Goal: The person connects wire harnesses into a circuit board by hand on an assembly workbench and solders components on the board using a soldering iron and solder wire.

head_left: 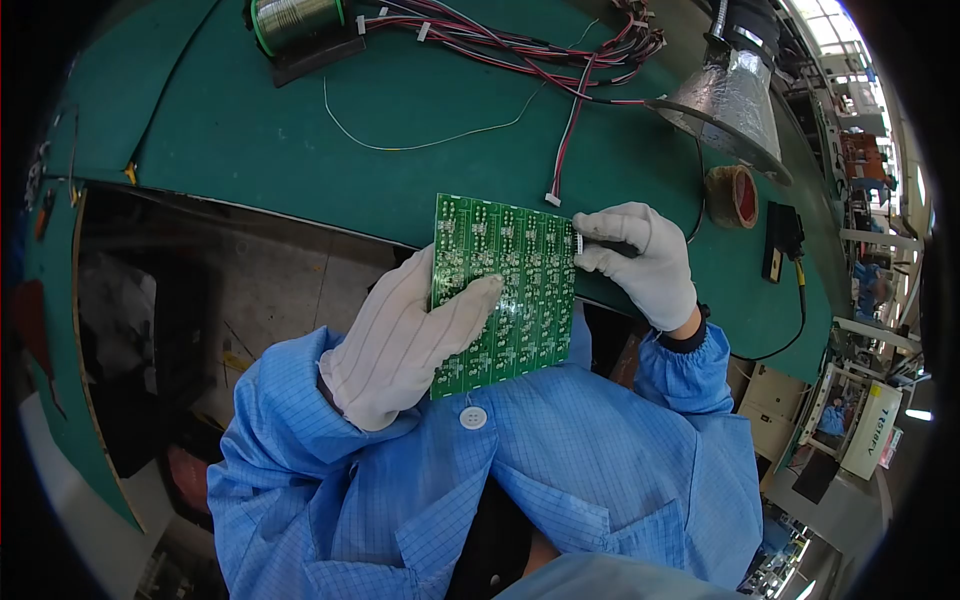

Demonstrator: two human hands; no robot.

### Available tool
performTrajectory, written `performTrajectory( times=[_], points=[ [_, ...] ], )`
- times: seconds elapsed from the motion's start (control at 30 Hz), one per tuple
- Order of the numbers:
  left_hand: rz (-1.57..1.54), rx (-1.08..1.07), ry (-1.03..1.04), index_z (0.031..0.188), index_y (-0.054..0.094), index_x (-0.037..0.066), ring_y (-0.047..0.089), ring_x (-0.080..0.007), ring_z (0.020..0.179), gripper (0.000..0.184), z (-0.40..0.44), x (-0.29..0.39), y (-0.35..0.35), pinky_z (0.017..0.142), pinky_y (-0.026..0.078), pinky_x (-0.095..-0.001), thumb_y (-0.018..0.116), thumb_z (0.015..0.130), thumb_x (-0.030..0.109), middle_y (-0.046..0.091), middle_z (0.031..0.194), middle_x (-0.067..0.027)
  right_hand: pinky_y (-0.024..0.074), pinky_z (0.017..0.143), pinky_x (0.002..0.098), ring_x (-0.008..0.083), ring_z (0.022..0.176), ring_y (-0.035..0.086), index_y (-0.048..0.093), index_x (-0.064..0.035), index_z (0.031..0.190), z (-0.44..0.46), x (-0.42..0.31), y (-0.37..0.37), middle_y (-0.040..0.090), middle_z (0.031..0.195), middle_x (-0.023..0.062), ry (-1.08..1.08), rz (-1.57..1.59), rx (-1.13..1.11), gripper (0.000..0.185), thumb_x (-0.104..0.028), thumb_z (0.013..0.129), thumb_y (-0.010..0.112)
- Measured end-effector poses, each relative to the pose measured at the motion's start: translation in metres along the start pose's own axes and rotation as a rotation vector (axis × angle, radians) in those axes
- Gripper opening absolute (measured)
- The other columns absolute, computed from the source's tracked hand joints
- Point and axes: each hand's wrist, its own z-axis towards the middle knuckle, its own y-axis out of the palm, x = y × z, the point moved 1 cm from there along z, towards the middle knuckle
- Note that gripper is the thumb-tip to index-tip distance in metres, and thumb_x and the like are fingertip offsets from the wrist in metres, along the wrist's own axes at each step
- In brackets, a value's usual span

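A green circuit board (535, 300) with rows of repeated solder points is held up in front of my chest, close to the table's near edge. My left hand (405, 325), in a white glove, grips its left side with the thumb lying across the face and the other fingers hidden behind. At the upper right edge of the board, my gloved right hand (640, 255) pinches a small white connector (578, 243) between thumb and forefinger. Whether this piece is fixed to the board I cannot tell.
On the green table (250, 130) lie a solder wire spool (298, 22), bundled red, black and white cables (500, 38), a loose thin wire and a tape roll (732, 197). A foil-covered funnel (728, 105) stands at the right, near a black tool (785, 240) with a cord.
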Motion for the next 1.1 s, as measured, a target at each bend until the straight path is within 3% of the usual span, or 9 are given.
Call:
performTrajectory(
  times=[0.07,0.23,0.33,0.4,0.43,0.57,0.83,1.03,1.1],
  points=[
    [0.055,-0.001,0.061,0.121,0.06,-0.005,0.065,-0.025,0.095,0.026,0.0,-0.001,0.0,0.086,0.054,-0.0333,0.053,0.1,0.008,0.063,0.116,-0.0158,0.0573,0.081,0.0286,0.0167,0.091,0.068,0.075,-0.0033,0.111,-0.002,-0.002,-0.001,0.067,0.102,0.0079,0.08,-0.004,-0.053,0.035,0.001,0.076,0.082],
    [0.422,0.035,0.41,0.121,0.059,-0.006,0.065,-0.028,0.096,0.024,-0.002,-0.006,0.0,0.086,0.054,-0.0344,0.053,0.101,0.006,0.062,0.118,-0.0176,0.0536,0.07,0.0293,0.0185,0.079,0.067,0.076,-0.0059,0.107,0.0,-0.001,0.002,0.07,0.092,0.0059,-0.026,-0.009,0.031,0.035,-0.008,0.074,0.086],
    [0.044,-0.022,0.033,0.12,0.059,-0.007,0.065,-0.0297,0.096,0.024,-0.001,-0.002,-0.001,0.086,0.054,-0.0348,0.053,0.101,0.005,0.061,0.119,-0.0182,0.0534,0.07,0.0299,0.0192,0.079,0.067,0.075,-0.0063,0.108,0.001,-0.003,-0.001,0.069,0.092,0.0062,-0.067,-0.062,0.008,0.036,-0.009,0.074,0.086],
    [0.549,0.04,0.483,0.12,0.06,-0.006,0.065,-0.0283,0.097,0.024,-0.004,-0.009,-0.004,0.086,0.054,-0.0348,0.053,0.101,0.007,0.062,0.117,-0.0174,0.0532,0.07,0.0303,0.0197,0.078,0.066,0.075,-0.0065,0.108,0.002,-0.005,-0.002,0.069,0.091,0.0064,-0.1,-0.098,-0.004,0.036,-0.01,0.074,0.086],
    [0.549,0.039,0.483,0.12,0.06,-0.006,0.065,-0.0283,0.097,0.024,-0.005,-0.008,-0.004,0.086,0.054,-0.0348,0.053,0.101,0.007,0.062,0.117,-0.0174,0.0529,0.07,0.031,0.0204,0.078,0.066,0.075,-0.0065,0.108,0.002,-0.007,-0.002,0.069,0.09,0.0067,-0.105,-0.117,-0.005,0.036,-0.011,0.074,0.086],
    [0.168,-0.025,0.138,0.12,0.06,-0.006,0.065,-0.0275,0.097,0.023,-0.002,0.004,0.0,0.086,0.054,-0.0349,0.053,0.101,0.007,0.062,0.117,-0.0169,0.0524,0.069,0.0327,0.0224,0.077,0.066,0.075,-0.0068,0.106,0.003,-0.011,-0.003,0.069,0.088,0.0076,-0.116,-0.176,-0.001,0.036,-0.015,0.073,0.086],
    [0.392,-0.02,0.281,0.119,0.061,-0.004,0.065,-0.0249,0.098,0.022,-0.006,0.004,0.003,0.085,0.054,-0.0345,0.054,0.101,0.007,0.063,0.116,-0.0162,0.0527,0.07,0.0336,0.0236,0.08,0.067,0.075,-0.007,0.106,0.003,-0.013,-0.008,0.071,0.09,0.0072,-0.166,-0.168,-0.02,0.035,-0.015,0.074,0.085],
    [0.103,0.012,-0.073,0.117,0.062,-0.003,0.066,-0.0277,0.093,0.023,-0.007,0.01,0.009,0.082,0.055,-0.035,0.061,0.096,0.008,0.064,0.113,-0.0151,0.0526,0.072,0.0341,0.0235,0.081,0.067,0.075,-0.0063,0.104,0.001,-0.013,-0.008,0.071,0.09,0.007,-0.151,-0.155,-0.033,0.033,-0.015,0.073,0.085],
    [0.613,-0.007,0.383,0.117,0.062,-0.003,0.067,-0.0286,0.087,0.025,-0.009,0.002,0.008,0.077,0.057,-0.0347,0.064,0.094,0.007,0.065,0.11,-0.0164,0.0526,0.073,0.0343,0.0237,0.082,0.067,0.076,-0.006,0.103,0.001,-0.011,-0.01,0.071,0.09,0.0069,-0.144,-0.133,-0.026,0.034,-0.015,0.072,0.086]
  ],
)
